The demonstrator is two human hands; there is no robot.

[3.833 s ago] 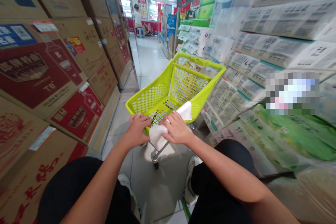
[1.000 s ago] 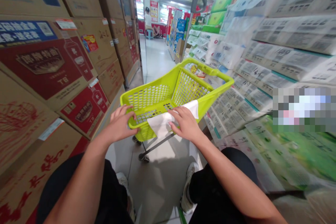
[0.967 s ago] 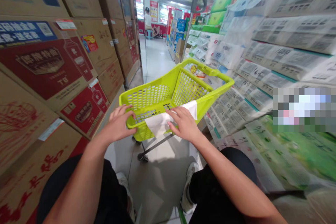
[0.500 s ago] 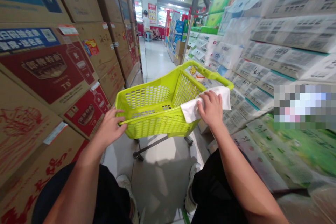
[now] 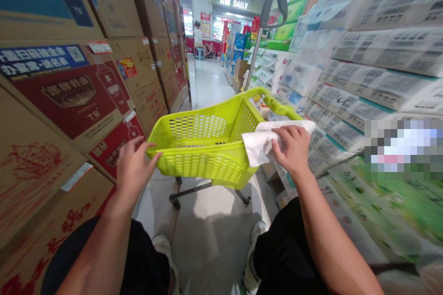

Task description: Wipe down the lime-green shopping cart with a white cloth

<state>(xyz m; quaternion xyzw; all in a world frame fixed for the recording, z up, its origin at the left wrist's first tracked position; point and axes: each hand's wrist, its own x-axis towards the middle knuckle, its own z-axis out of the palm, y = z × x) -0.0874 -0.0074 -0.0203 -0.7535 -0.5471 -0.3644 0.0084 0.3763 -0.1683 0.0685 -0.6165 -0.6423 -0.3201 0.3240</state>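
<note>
A lime-green shopping cart with perforated basket walls stands crosswise in front of me, its handle at the right. My left hand is at the cart's left end, thumb on the near side and fingers around the corner of the rim. A white cloth is draped over the near rim at the cart's right end. My right hand holds this cloth against the rim below the handle, thumb toward the basket. The inside of the basket shows only in part, with no goods visible there.
Stacked cardboard cartons wall the left side. Wrapped paper packs are piled along the right. A grey metal pole rises behind the cart. Down the aisle a person sits on a blue stool. The tiled floor lies between my feet.
My right hand has moved right with the cloth, toward the handle end. The cart has turned slightly, and my left hand has shifted left, its fingers now farther outside the rim.
</note>
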